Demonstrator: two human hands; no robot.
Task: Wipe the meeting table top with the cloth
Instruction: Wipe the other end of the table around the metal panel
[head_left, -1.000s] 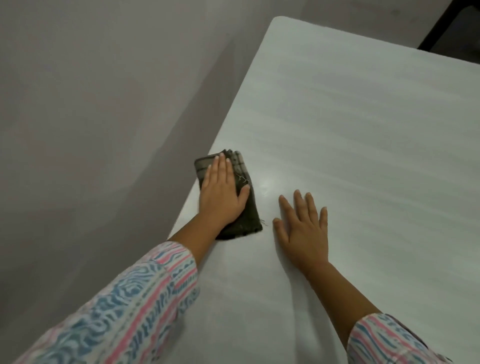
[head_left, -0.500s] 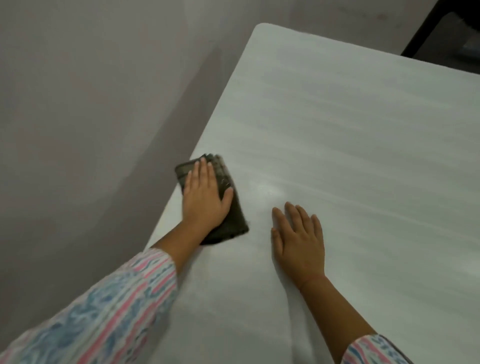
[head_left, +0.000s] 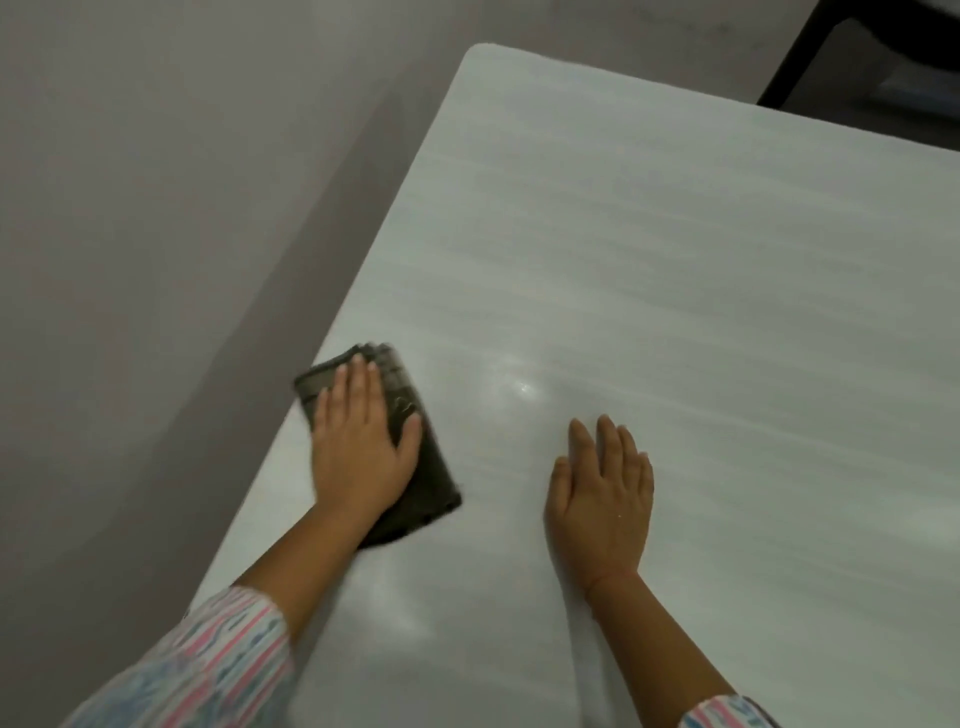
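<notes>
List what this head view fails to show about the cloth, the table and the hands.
- Cloth: its middle is covered by the left hand; its pattern is motion-blurred.
- Table top: the right and near parts are cut off by the frame edges, so its full extent is unknown.
- Right hand: the palm faces down, so anything under it is hidden.
- Dark frame at the top right: mostly cropped; cannot tell what it is.

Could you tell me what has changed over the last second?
The left hand slid the cloth back along the table's left edge, toward the person. The right hand stayed flat beside it; nothing was picked up or released.
</notes>
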